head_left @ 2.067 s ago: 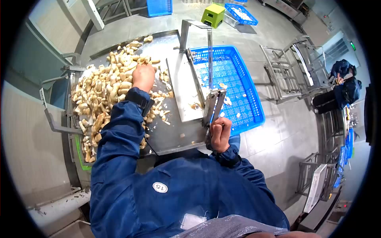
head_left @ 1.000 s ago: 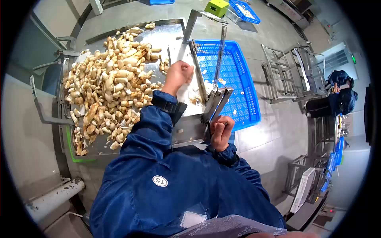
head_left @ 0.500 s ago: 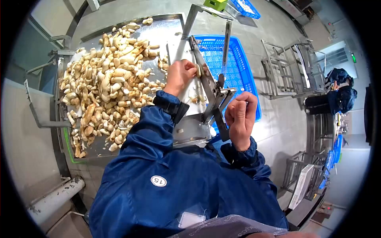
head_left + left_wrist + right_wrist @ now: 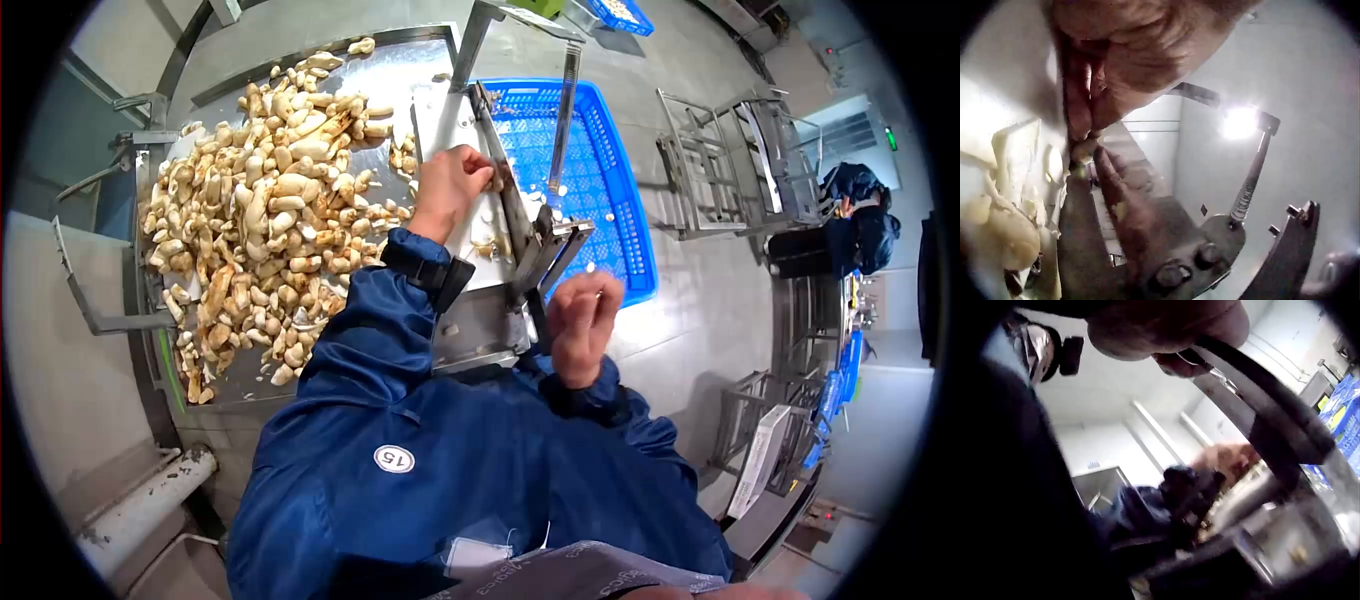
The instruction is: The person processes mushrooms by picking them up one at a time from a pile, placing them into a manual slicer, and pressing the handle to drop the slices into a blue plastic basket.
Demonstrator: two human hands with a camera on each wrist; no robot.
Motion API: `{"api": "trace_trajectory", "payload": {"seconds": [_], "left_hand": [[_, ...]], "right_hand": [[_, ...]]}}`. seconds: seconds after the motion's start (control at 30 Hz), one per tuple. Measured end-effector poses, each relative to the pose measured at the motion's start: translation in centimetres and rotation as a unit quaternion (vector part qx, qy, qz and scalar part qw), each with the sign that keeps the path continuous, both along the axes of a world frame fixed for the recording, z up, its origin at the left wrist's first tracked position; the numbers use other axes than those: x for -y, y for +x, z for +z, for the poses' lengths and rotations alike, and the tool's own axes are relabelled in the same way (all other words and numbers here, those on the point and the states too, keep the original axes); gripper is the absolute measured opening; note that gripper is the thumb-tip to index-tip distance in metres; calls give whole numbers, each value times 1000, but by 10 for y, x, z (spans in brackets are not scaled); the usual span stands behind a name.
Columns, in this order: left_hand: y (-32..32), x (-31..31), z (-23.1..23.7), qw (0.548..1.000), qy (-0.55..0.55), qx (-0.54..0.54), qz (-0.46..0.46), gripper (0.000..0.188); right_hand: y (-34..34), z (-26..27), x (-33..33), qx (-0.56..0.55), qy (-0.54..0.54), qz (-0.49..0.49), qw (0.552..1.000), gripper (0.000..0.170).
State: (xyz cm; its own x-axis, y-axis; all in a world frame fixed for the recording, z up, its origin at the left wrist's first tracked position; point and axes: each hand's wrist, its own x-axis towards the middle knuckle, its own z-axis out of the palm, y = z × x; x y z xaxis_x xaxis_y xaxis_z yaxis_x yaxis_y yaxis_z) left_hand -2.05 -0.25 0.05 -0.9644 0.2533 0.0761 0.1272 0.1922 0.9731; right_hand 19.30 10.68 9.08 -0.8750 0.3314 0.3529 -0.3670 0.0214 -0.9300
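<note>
My left hand (image 4: 450,190) is over the white board (image 4: 432,120) of a metal lever cutter. In the left wrist view its fingertips pinch a small pale mushroom piece (image 4: 1085,152) right at the blade slot. Cut mushroom pieces (image 4: 1013,237) lie on the board beside it. My right hand (image 4: 583,325), slightly blurred, has its fingers curled round the end of the cutter's lever (image 4: 1272,394), in front of the board. A large heap of whole mushrooms (image 4: 270,220) covers the steel table left of my left hand.
A blue perforated crate (image 4: 636,225) with a few scraps stands just beyond the cutter. The cutter's spring (image 4: 565,115) rises beside it on a metal frame. Metal racks (image 4: 705,165) stand to the right, with another person (image 4: 850,220) behind them.
My left hand has moved from the mushroom heap right to the board and cutter slot. My right hand rose with the lever, then came down somewhat.
</note>
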Motion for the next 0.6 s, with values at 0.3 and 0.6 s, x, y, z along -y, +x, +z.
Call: {"api": "trace_trajectory", "payload": {"seconds": [0.3, 0.6], "left_hand": [[7, -3, 10, 998, -58, -17, 3, 15], [5, -5, 8, 999, -8, 20, -28, 22]], "right_hand": [[-10, 49, 1, 63, -98, 42, 992, 14], [15, -77, -10, -69, 74, -9, 995, 23]]}}
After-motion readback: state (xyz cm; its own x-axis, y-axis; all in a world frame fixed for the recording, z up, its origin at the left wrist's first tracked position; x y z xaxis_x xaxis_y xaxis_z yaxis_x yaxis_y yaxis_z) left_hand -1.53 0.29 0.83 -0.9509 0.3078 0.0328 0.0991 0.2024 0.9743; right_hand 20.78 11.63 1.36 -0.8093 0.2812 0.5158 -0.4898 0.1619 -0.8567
